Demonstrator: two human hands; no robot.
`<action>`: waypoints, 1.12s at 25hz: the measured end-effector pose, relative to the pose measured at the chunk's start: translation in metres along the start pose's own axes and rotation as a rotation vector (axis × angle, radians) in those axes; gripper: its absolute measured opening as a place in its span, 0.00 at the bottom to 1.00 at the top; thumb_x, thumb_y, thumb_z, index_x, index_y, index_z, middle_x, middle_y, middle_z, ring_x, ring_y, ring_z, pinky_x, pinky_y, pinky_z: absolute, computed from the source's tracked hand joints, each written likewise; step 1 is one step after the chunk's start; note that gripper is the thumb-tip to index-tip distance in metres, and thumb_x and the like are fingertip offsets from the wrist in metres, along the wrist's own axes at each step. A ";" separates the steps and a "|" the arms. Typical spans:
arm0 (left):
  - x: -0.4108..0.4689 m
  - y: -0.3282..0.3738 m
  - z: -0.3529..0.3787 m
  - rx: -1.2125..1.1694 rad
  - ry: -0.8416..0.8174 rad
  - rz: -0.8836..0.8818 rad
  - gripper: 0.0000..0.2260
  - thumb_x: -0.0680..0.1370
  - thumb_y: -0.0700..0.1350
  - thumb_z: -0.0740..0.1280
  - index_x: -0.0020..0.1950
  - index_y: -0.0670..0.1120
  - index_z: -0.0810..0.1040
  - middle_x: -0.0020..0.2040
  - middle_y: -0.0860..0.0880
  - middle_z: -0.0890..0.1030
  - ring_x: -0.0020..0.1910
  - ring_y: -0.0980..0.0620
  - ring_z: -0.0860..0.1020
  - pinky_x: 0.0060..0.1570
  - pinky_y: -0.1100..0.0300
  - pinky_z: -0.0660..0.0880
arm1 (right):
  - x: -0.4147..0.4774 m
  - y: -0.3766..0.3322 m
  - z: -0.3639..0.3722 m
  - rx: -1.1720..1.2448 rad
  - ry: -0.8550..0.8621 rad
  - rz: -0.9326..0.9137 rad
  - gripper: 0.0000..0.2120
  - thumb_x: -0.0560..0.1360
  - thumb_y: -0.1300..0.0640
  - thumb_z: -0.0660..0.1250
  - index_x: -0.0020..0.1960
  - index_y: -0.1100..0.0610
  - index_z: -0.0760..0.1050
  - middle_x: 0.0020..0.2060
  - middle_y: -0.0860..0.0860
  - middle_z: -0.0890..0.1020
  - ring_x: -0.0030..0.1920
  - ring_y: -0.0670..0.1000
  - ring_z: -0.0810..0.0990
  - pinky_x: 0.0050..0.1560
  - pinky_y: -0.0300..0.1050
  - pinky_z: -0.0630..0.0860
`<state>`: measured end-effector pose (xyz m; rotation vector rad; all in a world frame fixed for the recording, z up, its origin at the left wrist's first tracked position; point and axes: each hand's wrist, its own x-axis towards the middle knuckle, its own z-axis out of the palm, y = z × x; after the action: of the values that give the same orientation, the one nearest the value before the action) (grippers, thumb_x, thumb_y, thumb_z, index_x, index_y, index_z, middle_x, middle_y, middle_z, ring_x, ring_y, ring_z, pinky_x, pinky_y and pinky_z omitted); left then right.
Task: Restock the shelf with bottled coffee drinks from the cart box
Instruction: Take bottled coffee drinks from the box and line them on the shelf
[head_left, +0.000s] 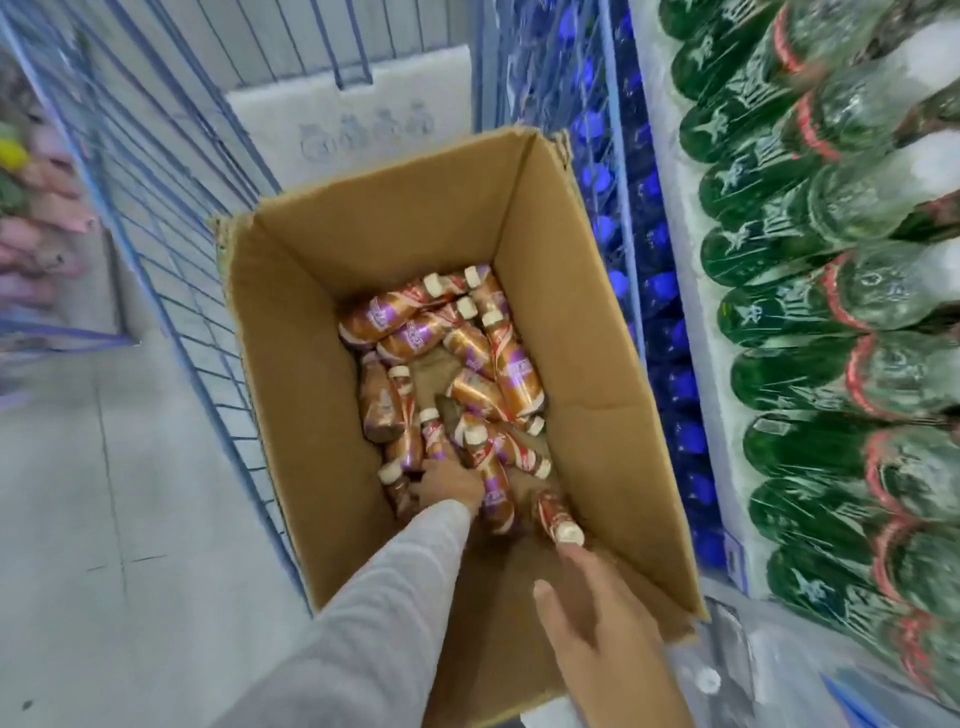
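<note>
Right hand (597, 623) fingers apart near white-capped bottle (558, 519), left hand (452, 486) fingers hidden among bottles (467, 358), labels blurred

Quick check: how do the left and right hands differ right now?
Left hand is deep in the box, down among the coffee bottles; right hand is over the near wall. Left hand's fingers are hidden, grip unclear; right hand's fingers are straight, reaching toward one bottle's cap. Left arm has a grey sleeve; right wrist is bare. Both are over the box.
</note>
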<state>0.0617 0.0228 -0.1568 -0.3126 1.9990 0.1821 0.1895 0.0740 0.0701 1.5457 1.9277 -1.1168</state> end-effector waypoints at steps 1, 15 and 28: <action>-0.002 0.006 0.002 0.059 0.009 -0.011 0.34 0.78 0.55 0.66 0.76 0.36 0.59 0.74 0.37 0.68 0.72 0.35 0.67 0.71 0.43 0.66 | 0.004 -0.006 0.000 -0.045 -0.036 0.015 0.20 0.77 0.45 0.69 0.68 0.39 0.71 0.62 0.38 0.76 0.67 0.43 0.73 0.60 0.30 0.63; -0.145 -0.063 -0.117 -0.813 -0.218 -0.184 0.31 0.71 0.61 0.74 0.67 0.47 0.71 0.56 0.45 0.81 0.52 0.46 0.82 0.57 0.49 0.80 | 0.164 -0.015 0.109 -0.280 -0.377 0.194 0.33 0.75 0.46 0.66 0.76 0.57 0.64 0.68 0.58 0.76 0.66 0.60 0.76 0.67 0.52 0.73; -0.236 -0.095 -0.175 -0.900 -0.344 -0.010 0.26 0.73 0.46 0.76 0.66 0.50 0.68 0.59 0.42 0.77 0.58 0.38 0.78 0.57 0.38 0.79 | 0.080 -0.033 0.034 0.036 -0.445 0.142 0.38 0.55 0.33 0.74 0.62 0.46 0.74 0.59 0.49 0.81 0.56 0.52 0.80 0.61 0.49 0.76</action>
<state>0.0365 -0.0814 0.1325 -0.7941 1.4685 1.0617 0.1300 0.0931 0.0017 1.2916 1.4868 -1.3068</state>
